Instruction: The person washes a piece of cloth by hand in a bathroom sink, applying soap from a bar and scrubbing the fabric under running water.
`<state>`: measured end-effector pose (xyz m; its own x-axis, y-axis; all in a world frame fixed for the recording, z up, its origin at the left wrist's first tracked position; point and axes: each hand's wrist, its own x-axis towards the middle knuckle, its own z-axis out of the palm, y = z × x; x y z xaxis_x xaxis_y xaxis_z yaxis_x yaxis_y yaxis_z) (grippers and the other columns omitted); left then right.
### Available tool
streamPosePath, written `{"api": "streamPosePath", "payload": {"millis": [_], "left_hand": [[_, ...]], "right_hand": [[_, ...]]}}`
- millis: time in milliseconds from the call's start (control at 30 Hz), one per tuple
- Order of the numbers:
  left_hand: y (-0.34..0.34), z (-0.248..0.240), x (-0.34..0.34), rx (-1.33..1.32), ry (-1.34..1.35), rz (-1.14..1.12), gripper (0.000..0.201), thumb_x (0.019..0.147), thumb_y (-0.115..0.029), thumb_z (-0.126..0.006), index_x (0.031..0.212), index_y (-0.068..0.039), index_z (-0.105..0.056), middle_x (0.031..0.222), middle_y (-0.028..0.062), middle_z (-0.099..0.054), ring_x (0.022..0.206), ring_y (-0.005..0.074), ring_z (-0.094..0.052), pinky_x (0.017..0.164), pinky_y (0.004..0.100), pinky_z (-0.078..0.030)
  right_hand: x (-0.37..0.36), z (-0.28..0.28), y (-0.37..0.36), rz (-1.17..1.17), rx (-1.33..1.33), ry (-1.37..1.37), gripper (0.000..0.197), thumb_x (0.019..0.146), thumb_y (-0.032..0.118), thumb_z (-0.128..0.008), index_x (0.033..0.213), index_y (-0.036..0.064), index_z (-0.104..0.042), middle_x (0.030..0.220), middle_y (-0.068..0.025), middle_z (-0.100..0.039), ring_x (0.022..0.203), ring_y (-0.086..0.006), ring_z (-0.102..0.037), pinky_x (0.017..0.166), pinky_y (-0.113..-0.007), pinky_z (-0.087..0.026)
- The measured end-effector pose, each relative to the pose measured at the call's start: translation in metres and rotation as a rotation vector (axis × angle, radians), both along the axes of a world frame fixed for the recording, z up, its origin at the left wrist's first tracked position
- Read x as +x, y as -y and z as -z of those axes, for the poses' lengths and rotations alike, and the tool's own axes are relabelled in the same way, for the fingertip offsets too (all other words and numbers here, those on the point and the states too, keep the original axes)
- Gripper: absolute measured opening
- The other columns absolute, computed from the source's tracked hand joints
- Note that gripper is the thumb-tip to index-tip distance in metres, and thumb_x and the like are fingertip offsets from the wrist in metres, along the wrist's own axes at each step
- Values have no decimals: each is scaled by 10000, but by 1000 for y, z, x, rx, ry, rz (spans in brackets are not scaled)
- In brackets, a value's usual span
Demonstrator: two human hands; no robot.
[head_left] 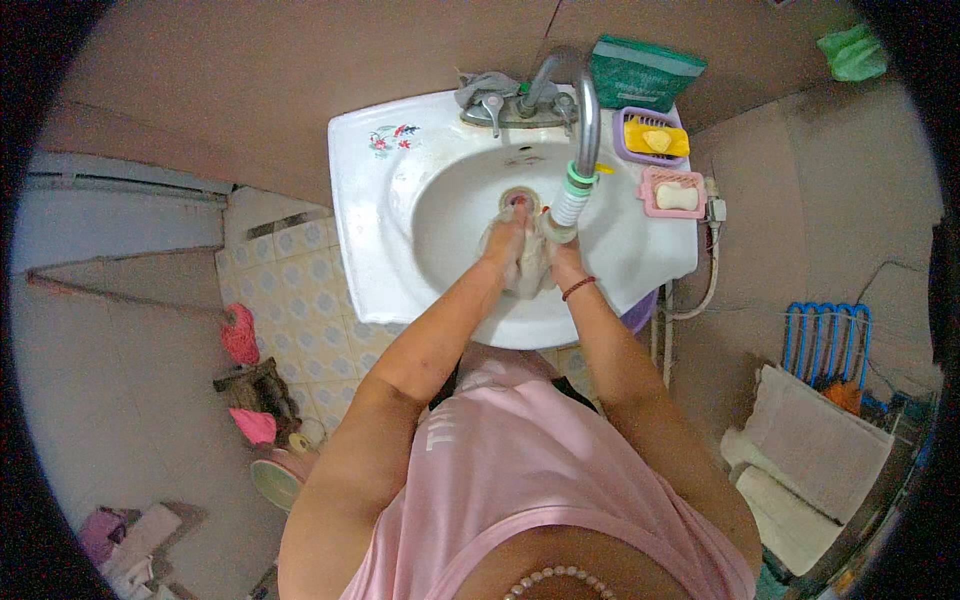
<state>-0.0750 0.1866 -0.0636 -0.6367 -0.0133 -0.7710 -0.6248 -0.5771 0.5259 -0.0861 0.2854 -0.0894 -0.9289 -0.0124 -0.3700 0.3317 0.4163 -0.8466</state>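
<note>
Both of my hands are down in the white sink basin (440, 225), beneath the grey curved faucet (588, 105) with its white and green ribbed nozzle (571, 205). A pale, wet-looking cloth (529, 268) is bunched between them. My left hand (507, 240) is closed on its left side, fingers pointing toward the drain (519, 197) and smeared by motion. My right hand (566, 264), below a dark red bracelet (578, 288), grips the cloth's right side. The nozzle hides part of its fingers.
On the sink's right rim sit a purple soap dish (622, 150) with a yellow bar, and a pink dish (650, 205) with white soap. A green pouch (645, 75) leans behind. A grey rag (485, 88) lies by the tap handles. Blue hooks (828, 330) and towels (820, 440) are at right.
</note>
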Motion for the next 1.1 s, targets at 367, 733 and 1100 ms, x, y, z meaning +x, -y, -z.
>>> {"api": "streamPosePath", "payload": {"millis": [367, 733, 1100], "left_hand": [[-34, -25, 44, -846, -567, 321, 377, 639, -63, -551, 985, -4, -412, 919, 185, -461, 827, 285, -479, 697, 333, -388], [-34, -13, 29, -1091, -519, 266, 229, 657, -23, -515, 883, -2, -489, 817, 203, -512, 747, 354, -491, 635, 403, -387], [14, -36, 44, -879, -651, 144, 37, 721, -24, -481, 748, -10, -462, 802, 97, -551, 675, 150, -514, 603, 274, -415]], "right_hand": [[0, -69, -47, 95, -1166, 252, 346, 748, 22, -415, 1089, 24, -361, 1005, -90, -457, 922, -211, -450, 842, -340, -339], [12, -77, -58, -86, -1146, 306, 337, 744, 78, -482, 1054, 3, -374, 965, -115, -480, 908, -206, -475, 787, -303, -375], [-17, -36, -71, -199, -261, -102, 221, 722, 216, -517, 707, 0, -563, 755, -67, -530, 690, -125, -470, 643, -239, -372]]}}
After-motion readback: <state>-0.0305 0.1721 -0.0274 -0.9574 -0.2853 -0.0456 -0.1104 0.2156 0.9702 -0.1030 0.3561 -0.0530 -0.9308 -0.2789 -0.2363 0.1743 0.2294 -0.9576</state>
